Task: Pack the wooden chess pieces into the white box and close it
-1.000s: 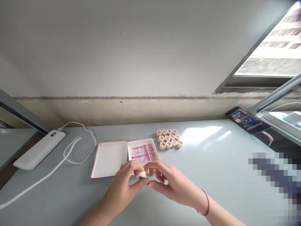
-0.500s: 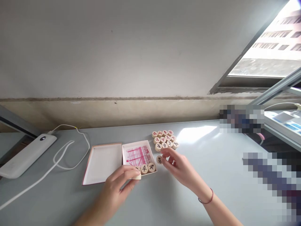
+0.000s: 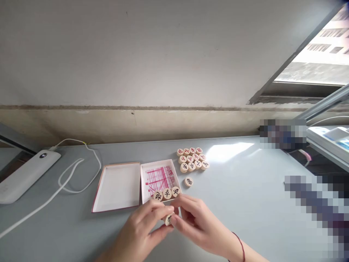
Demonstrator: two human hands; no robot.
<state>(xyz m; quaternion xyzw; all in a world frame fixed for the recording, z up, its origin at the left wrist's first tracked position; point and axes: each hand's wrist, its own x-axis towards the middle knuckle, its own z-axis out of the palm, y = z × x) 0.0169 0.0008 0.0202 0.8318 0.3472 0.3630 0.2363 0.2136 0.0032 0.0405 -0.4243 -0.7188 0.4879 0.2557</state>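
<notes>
We see a pale grey table [image 3: 245, 189] bearing two shallow white card box halves: a pink-edged box half [image 3: 117, 187] and, just right of it, a box half lined with red-ruled paper [image 3: 159, 178]. Beyond them lies a cluster of twelve round cream wooden pieces [image 3: 192, 159] with inked characters. One lone round piece [image 3: 188, 181] sits just in front of the cluster, and a row of three round pieces [image 3: 167, 194] lies inside the lined half, along its near wall. A seventeenth, a cream wooden disc [image 3: 168, 219], stands tilted on edge just outside that wall, pinched by the nearly closed fingertips of the left hand [image 3: 139, 227] and right hand [image 3: 197, 222], about equally near both.
</notes>
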